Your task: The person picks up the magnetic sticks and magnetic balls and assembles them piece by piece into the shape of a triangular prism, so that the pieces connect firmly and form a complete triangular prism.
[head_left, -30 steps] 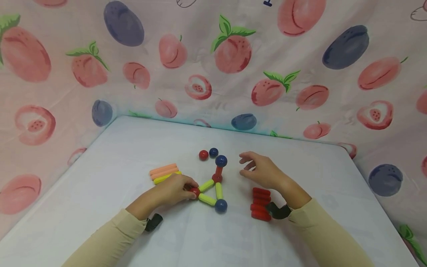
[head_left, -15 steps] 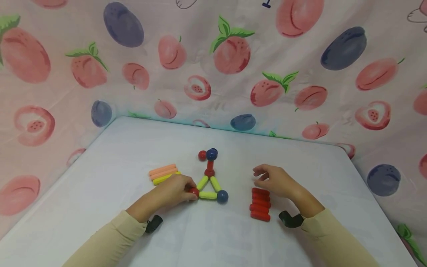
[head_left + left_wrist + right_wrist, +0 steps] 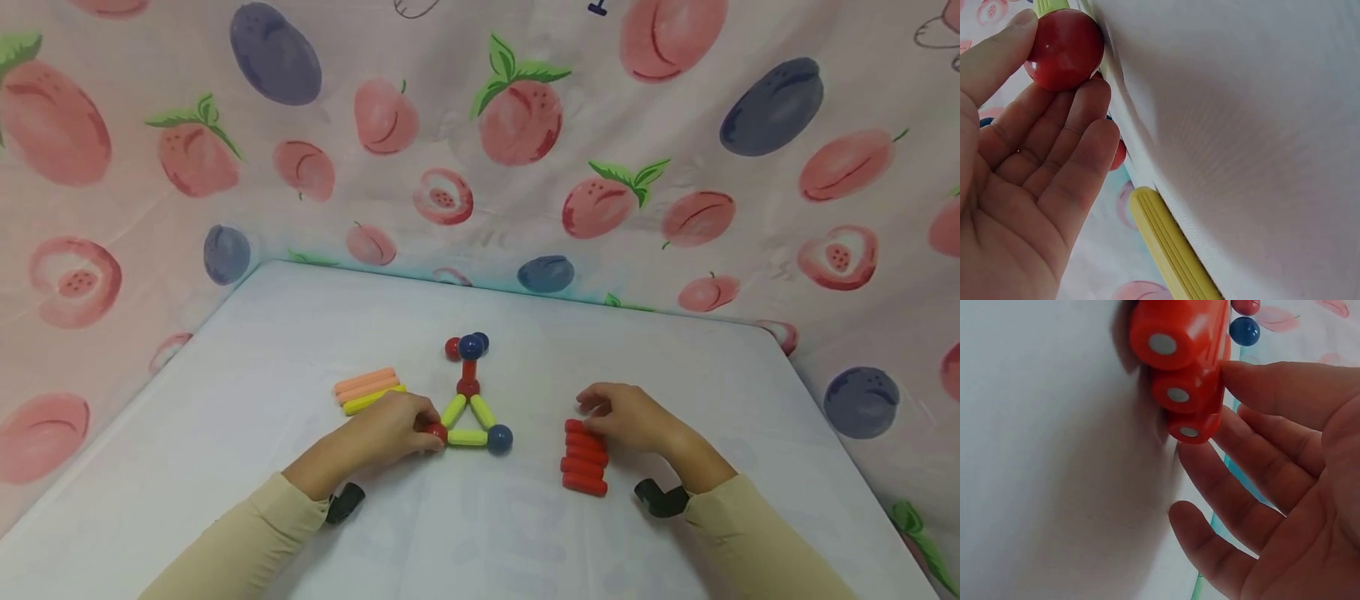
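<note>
- Tabletop (image 3: 420, 542), white, under all below.
- Left hand (image 3: 392, 427): clamped on left red ball (image 3: 1063, 50) of triangle (image 3: 467, 438).
- Right hand (image 3: 637, 423): fingers apart, thumb against red rods (image 3: 583, 469).
- Triangle: between the hands.
- Red rods: in a row.
- Orange rods (image 3: 365, 382): near left hand.
- Loose red ball (image 3: 452, 349): behind triangle.

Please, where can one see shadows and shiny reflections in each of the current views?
Left wrist view: small highlights on the glossy red ball, broad soft shadow across the white tabletop; right wrist view: soft glints on the red cylindrical rods, shadow beside them; head view: faint shadow by the beige right sleeve.
</note>
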Available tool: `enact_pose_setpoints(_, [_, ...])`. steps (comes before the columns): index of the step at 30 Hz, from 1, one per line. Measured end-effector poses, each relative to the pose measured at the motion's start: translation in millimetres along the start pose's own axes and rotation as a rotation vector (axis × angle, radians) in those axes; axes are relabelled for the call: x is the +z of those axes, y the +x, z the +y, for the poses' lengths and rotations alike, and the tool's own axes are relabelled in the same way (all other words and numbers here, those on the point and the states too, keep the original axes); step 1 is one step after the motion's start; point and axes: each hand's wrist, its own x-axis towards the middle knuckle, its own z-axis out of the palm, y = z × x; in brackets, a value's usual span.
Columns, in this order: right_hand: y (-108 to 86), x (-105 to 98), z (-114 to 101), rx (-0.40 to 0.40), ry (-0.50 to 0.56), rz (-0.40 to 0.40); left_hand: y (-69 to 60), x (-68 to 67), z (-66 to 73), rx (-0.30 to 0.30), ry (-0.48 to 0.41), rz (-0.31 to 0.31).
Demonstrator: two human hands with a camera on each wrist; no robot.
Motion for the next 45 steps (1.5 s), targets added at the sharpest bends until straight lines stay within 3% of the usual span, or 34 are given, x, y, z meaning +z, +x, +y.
enact_pose_setpoints(13, [6.3,-0.4,-7.0,0.009,-0.081,-0.02,-1.2,-1.8,2.5,0.008,-0.012,0.003])
enact_pose_setpoints(36, [15.5,7.6,-13.4,0.051,-0.113,0.001,-1.2,-1.8,2.5,0.004,-0.008,0.005])
enact_pose_setpoints(45, [16.4,9.8,-13.6,0.052,-0.11,-0.013,-3.9,-1.1,1.9,0.059,0.019,0.014])
